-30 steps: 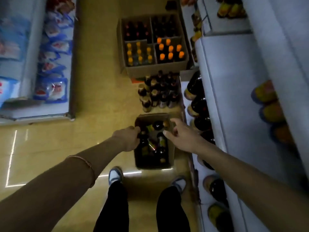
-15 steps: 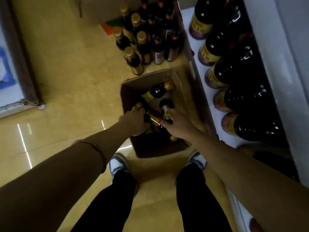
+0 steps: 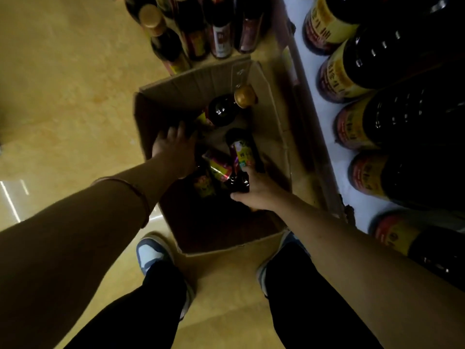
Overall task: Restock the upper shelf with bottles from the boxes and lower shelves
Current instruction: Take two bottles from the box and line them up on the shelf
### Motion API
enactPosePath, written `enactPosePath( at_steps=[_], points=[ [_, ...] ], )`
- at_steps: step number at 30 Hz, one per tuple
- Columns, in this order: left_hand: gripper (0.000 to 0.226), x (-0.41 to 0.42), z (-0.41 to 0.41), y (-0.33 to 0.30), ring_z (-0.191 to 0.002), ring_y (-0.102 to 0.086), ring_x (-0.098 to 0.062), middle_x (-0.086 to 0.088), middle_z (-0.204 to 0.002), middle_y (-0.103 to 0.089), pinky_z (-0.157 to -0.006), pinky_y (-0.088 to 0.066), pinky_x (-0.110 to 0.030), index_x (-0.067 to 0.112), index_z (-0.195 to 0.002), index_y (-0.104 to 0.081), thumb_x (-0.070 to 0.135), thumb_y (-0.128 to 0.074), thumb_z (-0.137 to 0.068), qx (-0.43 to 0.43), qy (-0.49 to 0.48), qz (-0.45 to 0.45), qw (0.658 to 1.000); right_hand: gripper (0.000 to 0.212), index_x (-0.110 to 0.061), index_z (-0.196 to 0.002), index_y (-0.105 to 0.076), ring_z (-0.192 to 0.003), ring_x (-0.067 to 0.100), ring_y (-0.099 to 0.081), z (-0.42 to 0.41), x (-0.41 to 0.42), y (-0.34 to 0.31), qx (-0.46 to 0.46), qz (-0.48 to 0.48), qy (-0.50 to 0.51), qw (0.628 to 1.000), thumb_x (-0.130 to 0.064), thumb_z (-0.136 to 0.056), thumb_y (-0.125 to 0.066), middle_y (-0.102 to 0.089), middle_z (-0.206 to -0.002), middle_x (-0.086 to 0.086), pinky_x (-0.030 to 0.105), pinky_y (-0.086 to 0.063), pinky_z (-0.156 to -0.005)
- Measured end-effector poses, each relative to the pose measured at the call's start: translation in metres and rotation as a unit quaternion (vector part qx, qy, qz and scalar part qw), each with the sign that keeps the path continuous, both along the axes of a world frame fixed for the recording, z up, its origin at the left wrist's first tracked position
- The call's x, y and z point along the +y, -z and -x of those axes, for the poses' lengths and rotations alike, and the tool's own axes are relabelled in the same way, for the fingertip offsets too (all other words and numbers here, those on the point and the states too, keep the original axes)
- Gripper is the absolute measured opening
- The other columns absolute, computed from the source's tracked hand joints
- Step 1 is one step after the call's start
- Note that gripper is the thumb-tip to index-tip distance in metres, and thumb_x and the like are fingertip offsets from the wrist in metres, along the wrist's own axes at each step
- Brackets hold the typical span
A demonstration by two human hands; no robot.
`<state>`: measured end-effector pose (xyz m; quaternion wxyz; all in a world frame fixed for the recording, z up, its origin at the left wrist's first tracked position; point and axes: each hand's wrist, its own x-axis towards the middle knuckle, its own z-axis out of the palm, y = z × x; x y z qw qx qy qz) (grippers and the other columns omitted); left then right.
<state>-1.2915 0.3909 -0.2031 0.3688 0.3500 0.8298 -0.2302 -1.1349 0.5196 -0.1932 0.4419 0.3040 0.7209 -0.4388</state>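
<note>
Both arms down into the open cardboard box (image 3: 261,96) on the floor, feet planted either side of its near edge for reach. Right hand (image 3: 260,190) wrapped round the lower body of a dark bottle (image 3: 241,157), thumb below and fingers over the top, label turned up toward the camera, a low grip that looks chosen to lift the bottle out neck-first. Left hand (image 3: 176,149) deeper in on the left side, fingers spread and reaching between the bottles; too dark in there to tell whether anything is gripped, so no call on that one. Beside it, another labelled bottle (image 3: 217,167) lying slanted, and farther back a gold-capped bottle (image 3: 227,108) leaning toward the far wall, all loose and jumbled rather than packed upright, probably because the box is part emptied. Beyond the box, a cluster of standing bottles (image 3: 198,28) on the floor, likely staged for the same restock. To the right, a white lower shelf (image 3: 324,117) with a row of large dark bottles (image 3: 407,122) on their sides, bottoms outward, yellow and red bands showing. Upper shelf out of view. Labels: pink, green and yellow on the held bottle, with characters too blurred to read; no brand legible anywhere. Judged as the pick-up step, nothing lifted clear yet.
</note>
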Motion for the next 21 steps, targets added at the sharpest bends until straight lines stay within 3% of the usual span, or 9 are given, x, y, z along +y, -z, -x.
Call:
enactPosePath(
  at_steps=[3, 6, 9, 11, 13, 15, 17, 19, 21],
  points=[
    [0.085, -0.001, 0.003, 0.013, -0.146, -0.007, -0.038, -0.017, -0.16, 0.008, -0.116, -0.016, -0.047, 0.022, -0.154, 0.004, 0.049, -0.05, -0.094, -0.02, -0.041, 0.027, 0.999, 0.094, -0.024, -0.156, 0.001, -0.147, 0.031, -0.018, -0.008, -0.007, 0.019, -0.004, -0.023, -0.005, 1.0, -0.033, -0.091, -0.066, -0.009, -0.162, 0.012, 0.041, -0.025, -0.117],
    [0.083, 0.0, 0.009, 0.03, -0.146, -0.011, -0.037, -0.015, -0.161, 0.001, -0.115, -0.017, -0.046, 0.021, -0.154, 0.002, 0.047, -0.049, -0.095, -0.019, -0.073, 0.016, 0.997, 0.107, -0.025, -0.154, 0.013, -0.147, 0.033, -0.017, -0.011, -0.012, 0.034, -0.011, -0.056, 0.027, 0.998, -0.023, -0.088, -0.07, 0.002, -0.162, 0.013, 0.043, -0.025, -0.116],
    [0.074, 0.002, 0.013, 0.045, -0.143, -0.02, -0.038, -0.017, -0.157, -0.015, -0.114, -0.018, -0.045, 0.017, -0.153, -0.01, 0.044, -0.048, -0.096, -0.017, -0.105, -0.008, 0.994, 0.117, -0.028, -0.152, 0.02, -0.138, 0.034, -0.035, -0.018, -0.024, 0.045, -0.021, -0.098, 0.036, 0.994, -0.009, -0.083, -0.073, 0.013, -0.159, 0.011, 0.043, -0.041, -0.108],
    [0.071, 0.002, 0.016, 0.052, -0.14, -0.022, -0.038, -0.019, -0.152, -0.023, -0.113, -0.02, -0.046, 0.013, -0.15, -0.024, 0.043, -0.054, -0.093, -0.022, -0.145, -0.037, 0.988, 0.118, -0.032, -0.152, 0.018, -0.122, 0.033, -0.052, -0.026, -0.034, 0.049, -0.011, -0.127, 0.025, 0.992, 0.0, -0.081, -0.072, 0.018, -0.158, 0.009, 0.043, -0.053, -0.094],
    [0.064, 0.001, 0.016, 0.053, -0.137, -0.029, -0.036, -0.017, -0.148, -0.035, -0.111, -0.026, -0.042, 0.009, -0.142, -0.04, 0.04, -0.06, -0.089, -0.06, -0.201, -0.091, 0.974, 0.115, -0.031, -0.153, 0.015, -0.111, 0.03, -0.06, -0.03, -0.037, 0.049, 0.002, -0.146, 0.012, 0.989, 0.003, -0.082, -0.069, 0.018, -0.159, 0.009, 0.038, -0.056, -0.087],
    [0.052, -0.002, 0.004, 0.044, -0.123, -0.049, -0.031, -0.016, -0.129, -0.054, -0.094, -0.041, -0.027, 0.002, -0.128, -0.054, 0.026, -0.071, -0.084, -0.127, -0.333, -0.185, 0.916, 0.109, -0.028, -0.155, 0.011, -0.11, 0.03, -0.06, -0.027, -0.036, 0.04, 0.003, -0.15, 0.011, 0.989, -0.003, -0.085, -0.069, 0.012, -0.16, 0.011, 0.031, -0.054, -0.084],
    [0.044, -0.009, -0.015, 0.026, -0.104, -0.059, -0.026, -0.01, -0.105, -0.06, -0.065, -0.044, -0.007, -0.001, -0.118, -0.057, 0.005, -0.075, -0.078, -0.161, -0.475, -0.275, 0.82, 0.1, -0.024, -0.155, 0.005, -0.116, 0.033, -0.057, -0.018, -0.031, 0.027, 0.021, -0.161, 0.011, 0.987, -0.013, -0.088, -0.068, 0.003, -0.16, 0.014, 0.031, -0.05, -0.083],
    [0.05, -0.024, -0.034, 0.009, -0.097, -0.055, -0.018, -0.003, -0.099, -0.058, -0.058, -0.043, -0.001, 0.005, -0.119, -0.055, -0.006, -0.074, -0.074, -0.18, -0.547, -0.309, 0.757, 0.082, -0.021, -0.153, -0.013, -0.124, 0.036, -0.05, -0.007, -0.024, 0.01, 0.05, -0.178, 0.005, 0.983, -0.022, -0.09, -0.066, -0.015, -0.157, 0.015, 0.035, -0.048, -0.088],
    [0.05, -0.036, -0.049, 0.0, -0.096, -0.051, -0.014, 0.002, -0.095, -0.057, -0.058, -0.042, -0.001, 0.013, -0.115, -0.053, -0.011, -0.071, -0.074, -0.193, -0.582, -0.334, 0.716, 0.053, -0.018, -0.135, -0.041, -0.117, 0.032, -0.054, 0.005, -0.014, -0.003, 0.12, -0.18, 0.032, 0.976, -0.023, -0.089, -0.065, -0.042, -0.14, 0.011, 0.035, -0.046, -0.085]
  ],
)
